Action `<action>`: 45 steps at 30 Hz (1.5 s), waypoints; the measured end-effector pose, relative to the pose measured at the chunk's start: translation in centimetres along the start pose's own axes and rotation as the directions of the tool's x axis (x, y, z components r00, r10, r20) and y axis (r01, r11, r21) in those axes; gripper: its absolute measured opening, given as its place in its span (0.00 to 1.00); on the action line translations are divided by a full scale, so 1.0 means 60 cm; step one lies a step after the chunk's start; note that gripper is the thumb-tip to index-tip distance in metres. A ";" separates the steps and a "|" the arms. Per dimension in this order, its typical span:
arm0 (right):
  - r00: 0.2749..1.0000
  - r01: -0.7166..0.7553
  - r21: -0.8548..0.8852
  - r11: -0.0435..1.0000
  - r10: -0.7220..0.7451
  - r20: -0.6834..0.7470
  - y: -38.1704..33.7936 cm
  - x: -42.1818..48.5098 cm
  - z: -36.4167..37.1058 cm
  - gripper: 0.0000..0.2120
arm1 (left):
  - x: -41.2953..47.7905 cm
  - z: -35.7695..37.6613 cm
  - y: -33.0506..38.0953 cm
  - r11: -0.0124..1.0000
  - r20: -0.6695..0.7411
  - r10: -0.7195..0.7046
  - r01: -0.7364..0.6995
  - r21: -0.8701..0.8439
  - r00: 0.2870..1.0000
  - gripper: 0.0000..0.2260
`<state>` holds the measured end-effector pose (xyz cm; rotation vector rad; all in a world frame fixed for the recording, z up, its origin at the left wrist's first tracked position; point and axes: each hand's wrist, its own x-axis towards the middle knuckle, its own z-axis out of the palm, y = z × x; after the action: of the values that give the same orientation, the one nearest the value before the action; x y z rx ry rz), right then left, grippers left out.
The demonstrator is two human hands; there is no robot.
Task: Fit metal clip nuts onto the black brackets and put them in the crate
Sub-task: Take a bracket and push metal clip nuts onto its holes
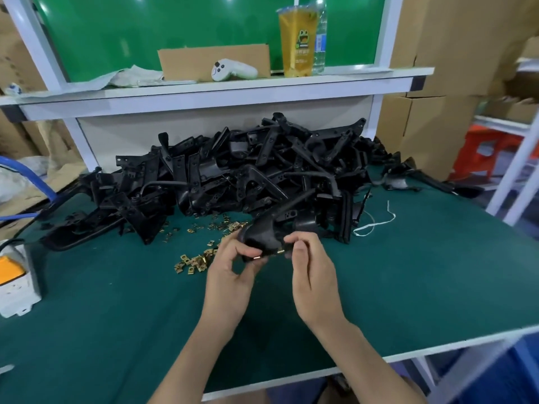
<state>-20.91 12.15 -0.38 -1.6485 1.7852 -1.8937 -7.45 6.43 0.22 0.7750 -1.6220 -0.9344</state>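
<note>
Left hand: we see our left hand (230, 275) narrowly closed, thumb and fingers curled round the near, left end of 1 black bracket (262, 236) and holding it up off the mat.
Right hand: our right hand (312, 272) is closed as well, thumb and forefinger pinching the bracket's near right edge; the other fingers are tucked behind, and we cannot tell how they lie.
Clip nut at the fingers: 1 small brass clip nut (280, 251) sits on the bracket's edge, just beside the right fingertips; we cannot tell whether the fingers touch it or only the plastic.
Second glint: another brass piece (256, 257) shows at the bracket's lower edge against the left thumb.
Held bracket: it is tilted, its long arm pointing up and away from us toward the heap.
Bracket heap: a large pile of black brackets (248, 170) lies along the back of the green mat (116, 301), just beyond our hands.
Loose clip nuts: 1 cluster of brass clip nuts (194, 262) lies on the mat just left of our left hand; more are scattered (227, 225) along the heap's front edge.
String: a white cord (376, 220) lies on the mat to the right of the heap.
Left edge: a white box with an orange top (14, 275) stands on the mat.
Shelf: a yellow drink cup (296, 42), a clear bottle (320, 39) beside it, a white controller (233, 70) and a cardboard sheet (189, 61) sit above.
</note>
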 end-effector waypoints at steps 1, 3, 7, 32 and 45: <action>1.000 -0.005 -0.004 1.000 0.005 0.009 0.003 -0.004 -0.008 0.11 | -0.001 0.003 0.001 0.997 -0.001 0.032 -0.032 0.063 0.999 0.23; 1.000 -0.002 -0.013 1.000 0.002 0.001 0.009 -0.011 -0.022 0.11 | -0.006 0.009 0.005 0.985 0.008 0.076 -0.077 0.151 0.997 0.24; 1.000 0.025 -0.009 1.000 -0.024 0.011 0.008 -0.017 -0.037 0.13 | -0.009 0.012 0.021 0.959 0.026 0.144 -0.146 0.244 0.989 0.28; 0.951 0.080 -0.184 0.980 -0.019 0.310 0.031 -0.014 -0.022 0.17 | -0.022 -0.010 -0.024 0.880 0.196 0.186 -0.252 0.404 0.963 0.20; 0.976 0.044 -0.147 0.988 -0.012 0.217 0.045 -0.014 -0.019 0.16 | -0.024 0.004 -0.023 0.887 0.207 0.199 -0.266 0.378 0.958 0.18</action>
<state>-22.91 12.58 -2.62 -1.8559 1.8641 -1.5521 -7.30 7.03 -1.71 0.7695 -2.0389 -0.5027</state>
